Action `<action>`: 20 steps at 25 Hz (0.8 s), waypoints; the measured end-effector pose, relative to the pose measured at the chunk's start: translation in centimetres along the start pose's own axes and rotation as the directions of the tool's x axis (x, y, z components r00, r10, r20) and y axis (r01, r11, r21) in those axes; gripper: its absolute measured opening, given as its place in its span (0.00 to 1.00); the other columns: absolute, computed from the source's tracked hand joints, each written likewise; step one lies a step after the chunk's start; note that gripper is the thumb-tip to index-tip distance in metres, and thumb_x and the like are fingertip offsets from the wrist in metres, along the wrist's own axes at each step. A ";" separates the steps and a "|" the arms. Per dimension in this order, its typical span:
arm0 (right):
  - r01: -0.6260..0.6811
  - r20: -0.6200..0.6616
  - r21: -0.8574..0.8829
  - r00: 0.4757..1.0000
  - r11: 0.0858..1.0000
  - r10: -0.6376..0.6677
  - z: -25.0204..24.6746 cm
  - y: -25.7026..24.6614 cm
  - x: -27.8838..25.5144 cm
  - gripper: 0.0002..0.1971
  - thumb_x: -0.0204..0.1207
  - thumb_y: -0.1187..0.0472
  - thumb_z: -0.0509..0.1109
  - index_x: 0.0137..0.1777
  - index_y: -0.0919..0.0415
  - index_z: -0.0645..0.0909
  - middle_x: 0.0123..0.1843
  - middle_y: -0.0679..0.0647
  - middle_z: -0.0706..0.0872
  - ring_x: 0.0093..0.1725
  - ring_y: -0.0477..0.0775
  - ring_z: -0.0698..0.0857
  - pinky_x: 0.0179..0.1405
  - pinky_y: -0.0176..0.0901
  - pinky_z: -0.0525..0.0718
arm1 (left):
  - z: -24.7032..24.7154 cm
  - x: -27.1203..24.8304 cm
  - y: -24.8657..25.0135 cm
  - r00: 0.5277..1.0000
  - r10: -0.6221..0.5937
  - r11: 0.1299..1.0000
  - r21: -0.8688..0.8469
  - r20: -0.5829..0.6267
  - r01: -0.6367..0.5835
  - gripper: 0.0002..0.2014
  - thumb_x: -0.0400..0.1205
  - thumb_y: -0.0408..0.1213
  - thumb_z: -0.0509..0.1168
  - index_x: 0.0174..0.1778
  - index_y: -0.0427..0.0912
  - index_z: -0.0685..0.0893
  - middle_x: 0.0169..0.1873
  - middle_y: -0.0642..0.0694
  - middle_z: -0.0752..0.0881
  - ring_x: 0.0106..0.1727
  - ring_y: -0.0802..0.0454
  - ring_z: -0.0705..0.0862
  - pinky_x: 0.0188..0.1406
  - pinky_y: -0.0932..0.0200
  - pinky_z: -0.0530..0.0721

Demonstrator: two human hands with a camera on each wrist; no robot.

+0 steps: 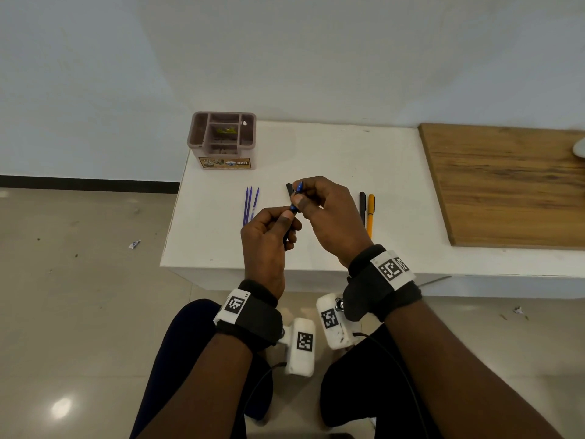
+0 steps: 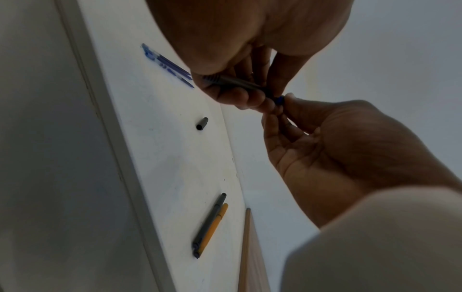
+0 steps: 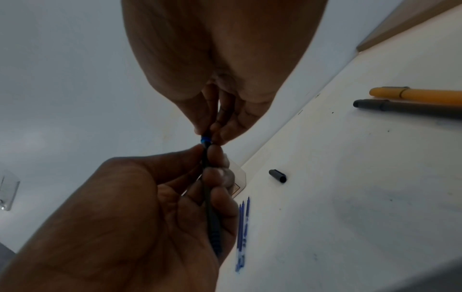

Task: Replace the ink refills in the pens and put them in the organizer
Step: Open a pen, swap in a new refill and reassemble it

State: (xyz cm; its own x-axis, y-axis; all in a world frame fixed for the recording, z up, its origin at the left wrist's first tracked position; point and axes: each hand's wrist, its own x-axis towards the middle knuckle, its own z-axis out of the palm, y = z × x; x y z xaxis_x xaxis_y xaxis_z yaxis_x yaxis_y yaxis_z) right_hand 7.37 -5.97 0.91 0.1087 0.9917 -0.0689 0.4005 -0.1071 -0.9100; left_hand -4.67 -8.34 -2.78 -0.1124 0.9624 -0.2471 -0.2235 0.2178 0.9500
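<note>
Over a white table (image 1: pixel 316 153) (wood board (image 1: pixel 506 182) at right, tiled floor (image 1: pixel 79 280) below) the left hand (image 1: pixel 269 239) grips a dark pen (image 2: pixel 240 84) — the right hand (image 1: pixel 326 210) pinches its blue tip (image 1: pixel 294 208); the organizer (image 1: pixel 222 139) stands far-left, refills (image 1: pixel 250 202) nearby.

Left hand (image 1: pixel 269 229): we find fingers curled round a dark pen barrel (image 2: pixel 240 83), thumb on top | Right hand (image 1: pixel 329 213): we note fingertips pinching the barrel's blue end | Both hands meet at fingertips, raised clear of the worktop (image 1: pixel 316 153) | Forearms converge; banded wrists.
</note>
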 end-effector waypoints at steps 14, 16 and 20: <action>-0.107 -0.056 0.055 0.992 0.993 0.110 0.7 0.3 0.4 0.11 0.80 0.54 0.79 0.57 0.59 0.88 0.47 0.52 0.94 0.50 0.51 0.93 0.61 0.53 0.91 | -0.5 0.0 -0.7 1.000 0.006 1.000 0.013 -0.019 -0.006 0.10 0.90 0.32 0.67 0.50 0.44 0.93 0.35 0.45 0.90 0.36 0.48 0.80 0.41 0.53 0.84; -0.089 -0.041 0.043 0.995 0.995 0.091 0.7 0.4 0.3 0.12 0.84 0.58 0.75 0.64 0.60 0.88 0.53 0.53 0.94 0.53 0.50 0.92 0.65 0.55 0.90 | -0.3 0.1 -0.7 1.000 0.003 1.000 0.010 -0.022 -0.003 0.10 0.90 0.31 0.67 0.50 0.43 0.93 0.35 0.45 0.90 0.36 0.49 0.80 0.41 0.53 0.84; -0.084 0.002 0.039 0.996 0.996 0.084 0.5 0.0 0.2 0.14 0.87 0.58 0.71 0.70 0.59 0.87 0.58 0.51 0.92 0.56 0.48 0.89 0.67 0.53 0.89 | -0.4 0.1 -0.6 1.000 0.003 1.000 -0.001 -0.024 -0.003 0.11 0.90 0.31 0.66 0.49 0.46 0.93 0.34 0.45 0.90 0.36 0.48 0.80 0.41 0.53 0.84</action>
State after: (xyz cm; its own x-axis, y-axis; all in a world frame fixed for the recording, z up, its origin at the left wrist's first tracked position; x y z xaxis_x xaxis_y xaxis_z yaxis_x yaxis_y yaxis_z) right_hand 6.89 -5.72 0.68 0.1399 0.9793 -0.1460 0.3539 -0.1872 -0.9164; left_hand -4.88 -8.44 -3.49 -0.1366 0.9588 -0.2490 -0.2243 0.2149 0.9505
